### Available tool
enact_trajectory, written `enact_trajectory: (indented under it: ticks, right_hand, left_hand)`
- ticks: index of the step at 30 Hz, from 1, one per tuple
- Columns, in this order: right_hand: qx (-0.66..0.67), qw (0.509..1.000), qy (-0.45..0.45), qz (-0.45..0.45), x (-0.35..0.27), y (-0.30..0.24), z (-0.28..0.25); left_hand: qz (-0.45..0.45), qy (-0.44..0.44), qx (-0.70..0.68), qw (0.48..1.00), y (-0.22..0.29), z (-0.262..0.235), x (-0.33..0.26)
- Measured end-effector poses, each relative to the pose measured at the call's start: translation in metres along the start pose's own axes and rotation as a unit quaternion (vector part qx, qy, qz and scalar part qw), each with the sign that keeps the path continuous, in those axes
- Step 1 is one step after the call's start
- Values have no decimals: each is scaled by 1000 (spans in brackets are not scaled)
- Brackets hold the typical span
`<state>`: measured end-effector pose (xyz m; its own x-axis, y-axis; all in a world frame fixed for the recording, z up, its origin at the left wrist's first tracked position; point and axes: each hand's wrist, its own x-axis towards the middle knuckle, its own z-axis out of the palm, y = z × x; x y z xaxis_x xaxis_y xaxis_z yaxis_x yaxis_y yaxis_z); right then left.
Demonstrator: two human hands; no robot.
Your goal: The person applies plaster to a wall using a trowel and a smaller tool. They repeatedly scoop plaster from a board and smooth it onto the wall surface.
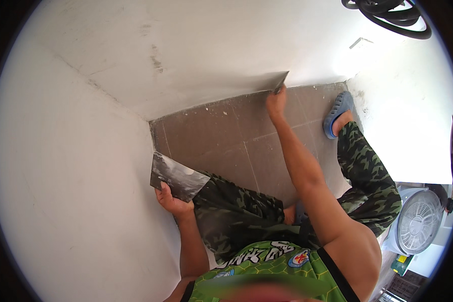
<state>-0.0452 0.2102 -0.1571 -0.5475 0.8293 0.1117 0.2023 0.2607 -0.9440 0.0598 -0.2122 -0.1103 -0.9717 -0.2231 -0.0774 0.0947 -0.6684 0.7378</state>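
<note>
My right hand (276,104) is closed around a putty knife (283,80), its thin blade seen nearly edge-on. The blade stands against the lower part of the white wall (221,50), just above the floor. On the left, my left hand (174,199) grips the edge of a flat rectangular grey plate (178,176), whose shiny face is turned up and carries paler patches. That plate is held above my left thigh, close to the left wall (85,191). I cannot tell whether any filler lies on the plate or the blade.
Brown floor tiles (211,141) with small white specks meet the walls. My right foot in a grey-blue clog (338,113) rests near the right corner. A round fan (419,226) stands at the lower right. Black coiled hose or cable (392,15) hangs at the upper right.
</note>
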Motion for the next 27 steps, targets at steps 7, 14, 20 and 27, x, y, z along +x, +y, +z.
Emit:
enact_trajectory:
  ticks: [7,14,20,27]
  right_hand:
    - [-7,995,-19,-95,-101,-22,137]
    - [36,987,-149,-45,-200,-77,228]
    - [104,926,-354,77,-193,-70,156]
    - [183,978,9,99,-160,-46,152]
  left_hand:
    - [1,1,1,1000,-4,-3,0]
    - [3,7,-11,1000,-8,-3,-1]
    - [8,21,-12,1000,-6,4,-2]
    - [13,3,3,1000,0,7,0]
